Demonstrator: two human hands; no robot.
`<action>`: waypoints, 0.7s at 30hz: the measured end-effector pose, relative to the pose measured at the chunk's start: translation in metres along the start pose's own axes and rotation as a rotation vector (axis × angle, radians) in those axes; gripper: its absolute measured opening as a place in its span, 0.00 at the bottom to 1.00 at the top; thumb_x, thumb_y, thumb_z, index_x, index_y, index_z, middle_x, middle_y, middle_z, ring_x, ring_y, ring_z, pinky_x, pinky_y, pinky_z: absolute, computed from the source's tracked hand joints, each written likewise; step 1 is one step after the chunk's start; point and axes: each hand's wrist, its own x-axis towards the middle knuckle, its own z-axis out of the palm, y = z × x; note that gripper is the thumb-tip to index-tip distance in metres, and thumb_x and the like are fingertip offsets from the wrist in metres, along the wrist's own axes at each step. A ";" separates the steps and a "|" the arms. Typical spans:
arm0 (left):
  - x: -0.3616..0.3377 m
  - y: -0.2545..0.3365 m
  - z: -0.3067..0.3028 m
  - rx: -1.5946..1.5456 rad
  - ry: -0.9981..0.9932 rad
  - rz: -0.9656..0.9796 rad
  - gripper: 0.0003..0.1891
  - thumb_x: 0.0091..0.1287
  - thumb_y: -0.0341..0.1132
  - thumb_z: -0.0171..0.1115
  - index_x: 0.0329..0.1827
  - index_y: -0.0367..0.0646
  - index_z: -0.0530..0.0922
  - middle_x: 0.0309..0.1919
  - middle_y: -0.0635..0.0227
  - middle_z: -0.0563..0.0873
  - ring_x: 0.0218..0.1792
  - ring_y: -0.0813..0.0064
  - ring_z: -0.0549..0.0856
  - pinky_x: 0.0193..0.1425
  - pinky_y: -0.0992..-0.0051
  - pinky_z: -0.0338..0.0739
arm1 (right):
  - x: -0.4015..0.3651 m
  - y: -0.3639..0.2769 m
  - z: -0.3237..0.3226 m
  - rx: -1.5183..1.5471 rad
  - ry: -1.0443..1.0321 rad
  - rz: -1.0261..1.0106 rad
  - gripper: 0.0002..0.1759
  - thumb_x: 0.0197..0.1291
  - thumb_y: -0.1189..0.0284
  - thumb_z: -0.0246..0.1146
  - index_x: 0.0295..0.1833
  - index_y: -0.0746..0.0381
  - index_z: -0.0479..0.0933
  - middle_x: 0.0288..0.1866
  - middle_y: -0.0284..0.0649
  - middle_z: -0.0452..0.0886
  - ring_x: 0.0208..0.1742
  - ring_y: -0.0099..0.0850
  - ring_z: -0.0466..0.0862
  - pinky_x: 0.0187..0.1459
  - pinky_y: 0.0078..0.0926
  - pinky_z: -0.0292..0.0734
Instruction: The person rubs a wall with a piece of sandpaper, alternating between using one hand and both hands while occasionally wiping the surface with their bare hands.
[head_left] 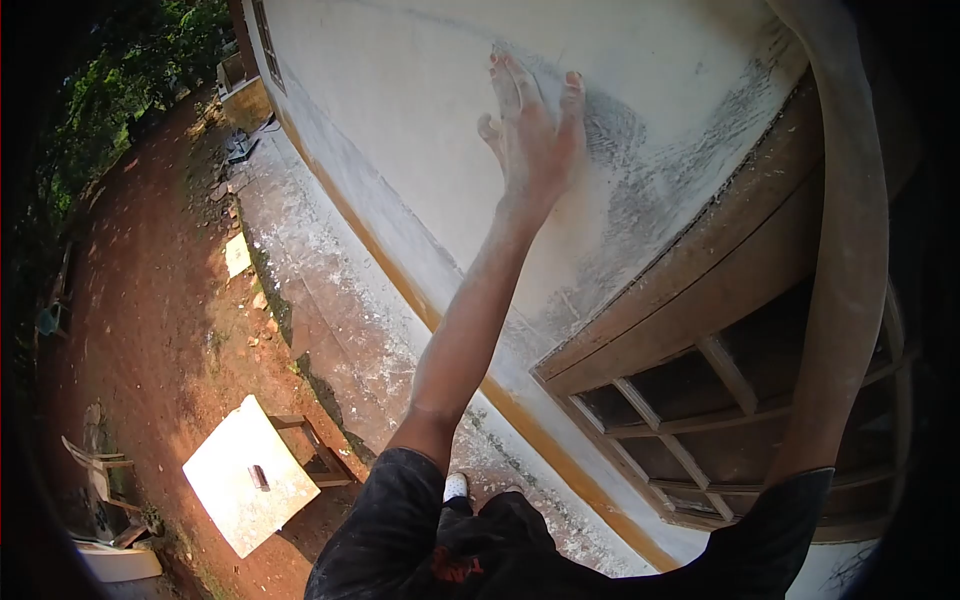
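Note:
My left hand (537, 140) reaches up against the pale wall (430, 130), fingers spread and coated in whitish dust. It appears to touch the surface, and nothing shows in its grip. Just right of the fingers lies a dark, scratched patch (612, 128) on the wall. My right arm (850, 200) stretches upward along the right side. Its hand is beyond the top edge, so what it holds or touches is hidden.
A wooden window frame (655, 435) with dark panes is below right. A white-topped table (240, 480) bearing a small dark object (259, 477) stands on reddish soil. White-spattered concrete (335, 310) runs along the wall. A broken wooden chair (95, 465) lies far left.

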 end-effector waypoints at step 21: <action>-0.029 0.024 0.012 -0.029 -0.028 0.014 0.49 0.81 0.61 0.43 0.82 0.21 0.42 0.83 0.33 0.48 0.86 0.48 0.45 0.81 0.36 0.41 | 0.000 0.002 -0.005 -0.035 0.036 -0.078 0.17 0.66 0.56 0.70 0.33 0.58 0.83 0.32 0.39 0.84 0.45 0.36 0.82 0.68 0.42 0.62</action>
